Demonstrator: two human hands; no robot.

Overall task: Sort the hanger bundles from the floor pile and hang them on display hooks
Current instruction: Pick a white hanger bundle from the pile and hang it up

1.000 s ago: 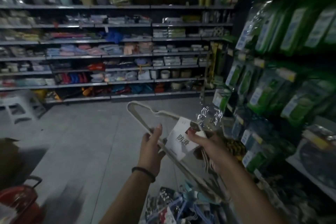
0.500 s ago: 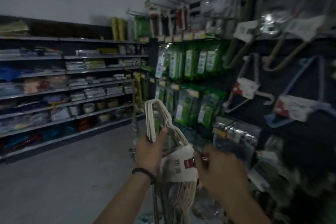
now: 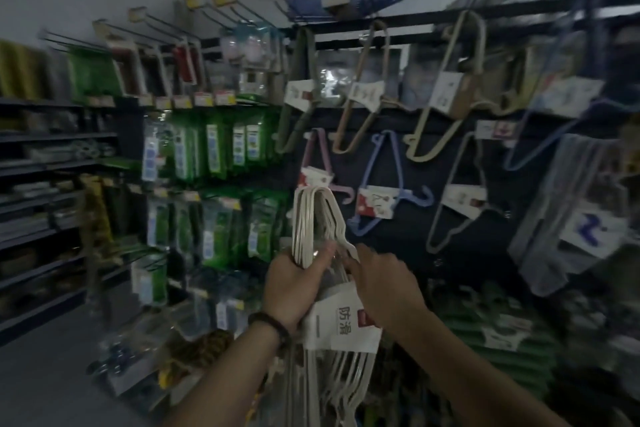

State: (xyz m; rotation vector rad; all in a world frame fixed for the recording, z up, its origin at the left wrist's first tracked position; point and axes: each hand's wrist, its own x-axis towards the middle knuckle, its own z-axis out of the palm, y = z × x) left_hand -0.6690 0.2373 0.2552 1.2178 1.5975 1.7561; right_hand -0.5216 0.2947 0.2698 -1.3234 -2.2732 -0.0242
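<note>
A bundle of white hangers with a white paper label stands upright in front of me, held up before the dark display wall. My left hand grips the bundle's stacked hooks below the top loop. My right hand holds the bundle's right side just above the label, its fingers curled against the hangers. Other hanger bundles hang on the wall's hooks: beige ones in the upper row, a pink one and a blue one right behind my bundle.
Green packaged goods fill the hooks to the left of the hangers. Long bare metal hooks jut out at the top. Shelves line the far left, with grey floor below. Grey packaged items hang at the right.
My view has swung up and right from the floor to the hanger wall. The white bundle has turned upright and come closer to the hooks, both hands staying on it.
</note>
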